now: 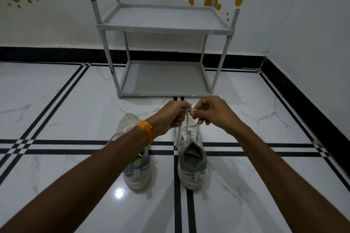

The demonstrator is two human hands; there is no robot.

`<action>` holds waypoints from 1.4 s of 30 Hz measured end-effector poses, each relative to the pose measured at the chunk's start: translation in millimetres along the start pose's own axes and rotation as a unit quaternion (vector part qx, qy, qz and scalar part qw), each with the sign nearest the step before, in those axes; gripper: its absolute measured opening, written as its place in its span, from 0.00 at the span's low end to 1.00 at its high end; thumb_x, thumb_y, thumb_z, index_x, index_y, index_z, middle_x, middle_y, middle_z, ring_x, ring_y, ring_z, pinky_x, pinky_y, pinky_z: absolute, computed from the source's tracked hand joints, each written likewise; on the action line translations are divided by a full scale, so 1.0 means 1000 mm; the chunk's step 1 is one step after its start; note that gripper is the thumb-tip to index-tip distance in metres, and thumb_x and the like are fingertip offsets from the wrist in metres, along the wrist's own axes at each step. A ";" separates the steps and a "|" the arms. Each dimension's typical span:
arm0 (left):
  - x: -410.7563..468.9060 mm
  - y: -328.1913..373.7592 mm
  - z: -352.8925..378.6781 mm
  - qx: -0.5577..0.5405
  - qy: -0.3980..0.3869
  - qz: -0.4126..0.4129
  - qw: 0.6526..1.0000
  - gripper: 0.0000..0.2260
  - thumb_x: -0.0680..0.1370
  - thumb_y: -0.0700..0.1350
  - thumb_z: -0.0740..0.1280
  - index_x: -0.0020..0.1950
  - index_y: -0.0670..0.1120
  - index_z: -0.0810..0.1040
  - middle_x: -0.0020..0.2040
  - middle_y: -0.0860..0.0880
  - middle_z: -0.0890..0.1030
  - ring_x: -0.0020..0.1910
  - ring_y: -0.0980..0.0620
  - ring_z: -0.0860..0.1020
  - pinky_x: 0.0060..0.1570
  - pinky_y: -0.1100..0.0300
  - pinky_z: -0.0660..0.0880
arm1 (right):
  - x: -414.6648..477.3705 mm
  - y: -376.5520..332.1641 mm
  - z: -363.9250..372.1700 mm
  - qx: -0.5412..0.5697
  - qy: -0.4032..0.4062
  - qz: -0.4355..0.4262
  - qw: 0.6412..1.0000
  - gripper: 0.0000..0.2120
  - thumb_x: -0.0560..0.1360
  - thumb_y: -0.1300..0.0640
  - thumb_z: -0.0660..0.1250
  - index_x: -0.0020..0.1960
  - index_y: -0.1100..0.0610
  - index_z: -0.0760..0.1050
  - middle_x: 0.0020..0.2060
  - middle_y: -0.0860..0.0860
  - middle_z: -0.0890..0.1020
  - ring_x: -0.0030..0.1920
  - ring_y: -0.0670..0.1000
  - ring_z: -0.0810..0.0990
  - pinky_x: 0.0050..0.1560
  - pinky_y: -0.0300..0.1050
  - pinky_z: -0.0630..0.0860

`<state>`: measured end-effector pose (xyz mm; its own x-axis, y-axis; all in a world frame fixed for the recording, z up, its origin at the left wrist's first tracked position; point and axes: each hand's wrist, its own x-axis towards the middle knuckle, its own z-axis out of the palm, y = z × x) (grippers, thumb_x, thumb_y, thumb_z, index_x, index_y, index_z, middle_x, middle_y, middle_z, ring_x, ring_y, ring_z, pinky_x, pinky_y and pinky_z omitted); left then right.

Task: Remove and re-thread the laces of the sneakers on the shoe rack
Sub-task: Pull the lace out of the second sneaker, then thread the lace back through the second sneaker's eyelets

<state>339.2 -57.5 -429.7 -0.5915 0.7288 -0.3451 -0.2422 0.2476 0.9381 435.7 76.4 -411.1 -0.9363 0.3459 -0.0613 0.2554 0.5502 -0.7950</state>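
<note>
- Two grey-white sneakers stand on the marble floor (56, 100), heels toward the camera, both off the shoe rack (164, 28), which sits farther back against the wall with nothing on its two shelves.
- The right sneaker (191, 159) is the one being worked: its lace (187, 125) crosses the upper eyelets and two strands rise from the tongue area to the hands.
- The left hand (174, 114) is closed in a pinch on one lace strand, fingers curled inward, an orange thread band (145, 132) around its wrist.
- The right hand (210, 111) is likewise closed, thumb and forefinger nipped on the other strand; the two hands nearly touch above the toe end of the shoe.
- The left sneaker (135, 157) lies partly under the left forearm; a loose strand seems to trail from it to the left, but whether it is fully laced I cannot tell.
- Judged from this, the step in hand is the finish of lacing the right sneaker: both ends are drawn up taut and level, either to even them or to start a knot.
- The next move likely calls for crossing one end over the other while keeping tension, so the rows below do not slacken.
- Afterward the pair would need returning to the rack, a step not yet done.
</note>
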 end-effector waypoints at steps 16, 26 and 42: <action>0.005 -0.047 -0.038 0.340 0.197 0.057 0.918 0.05 0.74 0.38 0.67 0.48 0.42 0.80 0.47 0.48 0.81 0.40 0.53 0.76 0.37 0.63 0.70 | 0.003 0.084 -0.044 -0.089 0.124 0.091 0.984 0.16 0.73 0.57 0.66 0.30 0.65 0.69 0.26 0.55 0.70 0.29 0.52 0.69 0.35 0.45 0.65; -0.006 -0.105 -0.052 0.657 0.147 0.043 0.738 0.21 0.78 0.43 0.62 0.70 0.44 0.66 0.60 0.39 0.76 0.50 0.40 0.79 0.46 0.51 0.75 | -0.035 0.181 0.010 -0.298 0.022 0.275 0.914 0.13 0.76 0.48 0.64 0.49 0.59 0.73 0.53 0.57 0.80 0.49 0.54 0.76 0.51 0.50 0.78; 0.004 -0.110 0.020 0.498 0.109 0.106 0.854 0.08 0.78 0.40 0.63 0.56 0.39 0.73 0.53 0.39 0.81 0.52 0.39 0.79 0.51 0.51 0.74 | -0.020 0.098 0.059 -0.068 0.009 0.111 0.991 0.08 0.72 0.60 0.74 0.38 0.64 0.80 0.32 0.59 0.85 0.33 0.56 0.86 0.42 0.54 0.84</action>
<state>378.7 -69.0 -533.7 -0.6962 0.7154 -0.0591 0.5978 0.6234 0.5039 464.8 78.3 -523.6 -0.8488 0.4831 -0.2147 0.4869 0.5561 -0.6736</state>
